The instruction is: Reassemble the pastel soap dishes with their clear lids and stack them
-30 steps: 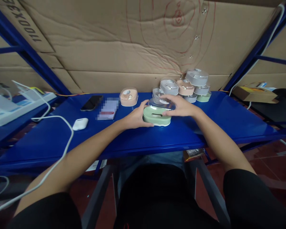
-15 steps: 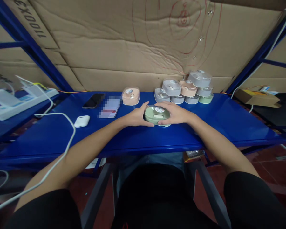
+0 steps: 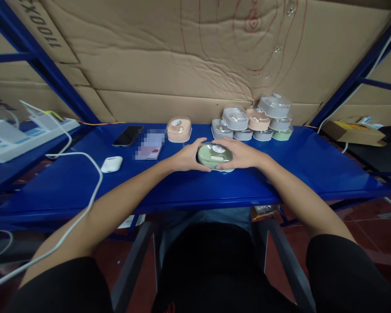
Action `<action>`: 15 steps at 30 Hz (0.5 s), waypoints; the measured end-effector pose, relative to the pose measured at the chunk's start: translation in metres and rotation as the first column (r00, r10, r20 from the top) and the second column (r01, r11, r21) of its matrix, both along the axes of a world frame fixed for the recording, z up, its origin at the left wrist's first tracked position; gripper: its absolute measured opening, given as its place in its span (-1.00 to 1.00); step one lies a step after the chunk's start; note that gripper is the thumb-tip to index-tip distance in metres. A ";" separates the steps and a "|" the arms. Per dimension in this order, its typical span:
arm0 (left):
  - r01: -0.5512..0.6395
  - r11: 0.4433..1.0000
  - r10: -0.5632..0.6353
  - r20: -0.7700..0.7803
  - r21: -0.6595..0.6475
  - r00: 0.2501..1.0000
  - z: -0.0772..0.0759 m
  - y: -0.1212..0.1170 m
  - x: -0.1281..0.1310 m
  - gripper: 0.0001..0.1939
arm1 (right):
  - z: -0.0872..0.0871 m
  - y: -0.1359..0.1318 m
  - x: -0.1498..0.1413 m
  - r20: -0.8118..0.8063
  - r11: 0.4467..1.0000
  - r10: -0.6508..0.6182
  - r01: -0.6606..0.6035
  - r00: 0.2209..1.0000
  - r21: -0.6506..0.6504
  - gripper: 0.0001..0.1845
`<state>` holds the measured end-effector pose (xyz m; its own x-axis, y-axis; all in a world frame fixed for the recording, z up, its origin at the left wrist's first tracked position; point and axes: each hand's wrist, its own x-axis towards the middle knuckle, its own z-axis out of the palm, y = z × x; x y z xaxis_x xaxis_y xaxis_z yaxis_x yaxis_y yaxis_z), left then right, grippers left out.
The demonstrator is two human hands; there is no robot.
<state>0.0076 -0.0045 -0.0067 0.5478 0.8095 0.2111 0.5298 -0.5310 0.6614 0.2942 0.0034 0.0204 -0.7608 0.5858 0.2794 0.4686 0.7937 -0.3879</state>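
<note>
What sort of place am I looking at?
Probably a makeshift workstation, perhaps in a workshop: a blue table set within blue framing, a creased cardboard sheet standing behind it, and clear-lidded containers stacked at the back.

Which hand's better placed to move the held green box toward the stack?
Right hand, likely: it holds the green box on the side nearer the stacked boxes; the left hand has the opposite side.

We hold bare forearms (image 3: 125, 193) angled forward and inward, our bare left hand (image 3: 189, 157) and bare right hand (image 3: 240, 154) facing each other, curved in a grasp.
</note>
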 end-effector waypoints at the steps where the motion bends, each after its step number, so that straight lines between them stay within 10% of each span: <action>1: -0.004 1.000 0.004 -0.004 0.003 1.000 0.000 0.000 0.000 0.33 | 0.000 0.000 0.000 0.008 1.000 -0.004 0.004 1.000 -0.004 0.05; 15: -0.012 0.996 0.005 0.073 0.090 0.997 0.001 0.007 -0.007 0.02 | -0.002 0.014 0.010 0.009 1.000 0.010 -0.010 1.000 0.014 0.23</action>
<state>0.0011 0.0021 -0.0055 0.5215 0.7900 0.3225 0.4868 -0.5858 0.6480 0.3040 0.0176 0.0181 -0.7689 0.5744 0.2808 0.4643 0.8035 -0.3725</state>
